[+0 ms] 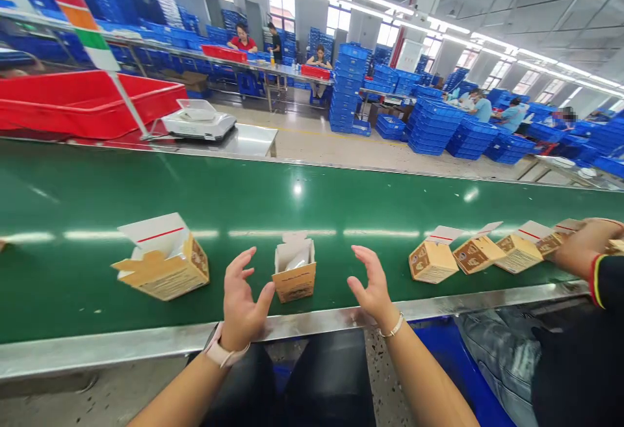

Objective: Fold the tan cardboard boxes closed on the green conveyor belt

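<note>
A small brown cardboard box [294, 283] stands with its top open on the green conveyor belt [341, 206], a clear plastic bag [298, 258] showing inside. My left hand [245, 303] is just left of that box, fingers spread and holding nothing; its thumb comes close to the box's side, and I cannot tell whether it touches. Farther off on the right, my right hand [373, 287] hovers over the belt, empty, with thumb and fingers apart. Another open box [168, 271], larger in view, sits to the left with its white flap raised and clear plastic inside.
At right, several boxes [433, 261] stand in a row, where a co-worker's hand [587, 248] reaches in. Beyond the belt are a red bin [88, 105], a white scale [199, 119] and stacked blue crates [348, 89]. A metal edge [336, 318] runs along the near side.
</note>
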### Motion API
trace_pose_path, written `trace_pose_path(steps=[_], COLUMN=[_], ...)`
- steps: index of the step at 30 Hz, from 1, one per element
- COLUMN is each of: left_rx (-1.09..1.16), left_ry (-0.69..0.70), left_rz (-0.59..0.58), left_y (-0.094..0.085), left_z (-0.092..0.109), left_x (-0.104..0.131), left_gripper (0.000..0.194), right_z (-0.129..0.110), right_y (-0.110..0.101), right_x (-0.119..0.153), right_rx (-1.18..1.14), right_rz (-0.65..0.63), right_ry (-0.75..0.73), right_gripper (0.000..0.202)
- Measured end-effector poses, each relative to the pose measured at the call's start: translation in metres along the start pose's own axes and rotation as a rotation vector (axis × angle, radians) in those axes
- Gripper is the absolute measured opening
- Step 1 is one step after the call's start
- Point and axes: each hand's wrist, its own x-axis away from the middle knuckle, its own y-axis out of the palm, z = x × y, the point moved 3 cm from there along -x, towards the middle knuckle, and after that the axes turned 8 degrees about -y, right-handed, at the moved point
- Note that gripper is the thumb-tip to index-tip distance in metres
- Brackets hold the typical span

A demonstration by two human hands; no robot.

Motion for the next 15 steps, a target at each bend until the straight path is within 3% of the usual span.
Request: trace_pose_path(steps=[4,7,10,12,13,15], left_rx=[-0.02,0.125,0.205,0.198,0.203,0.275], left_ry=[-0.141,-0.256,-0.427,-0.468,-0.465,-0.449], left_rz=[-0.315,-0.467,-0.412,-0.369,-0.381,-0.511], left_y=[0.017,0.033,0.044,0.049,0.052,0.062], left_z=[-0.02,-0.023,-0.027,-0.027,-0.026,-0.021], left_x=[-0.005,-0.002,-0.005,-0.01,-0.014,-0.022], left_gripper=[0.063,0.068,0.068,0.074,0.08,0.094], right_z=[0.004,0.008,0.004,-0.006,-0.011,-0.016], right_y=[0.05,0.064,0.058,0.05,0.046,0.041], right_x=[-0.028,-0.034,-0.023,-0.01,-0.003,0.008], right_rx=[-0.214,-0.29,-0.138,-0.012,0.038,0.112], right_rz=[-0.234,-0.297,-0.049,0.128,0.173,0.185], right_ry=[-0.073,-0.052,-0.004,-0.049,-0.092,-0.153], right_gripper=[0.06,0.064,0.054,0.059,0.064,0.071])
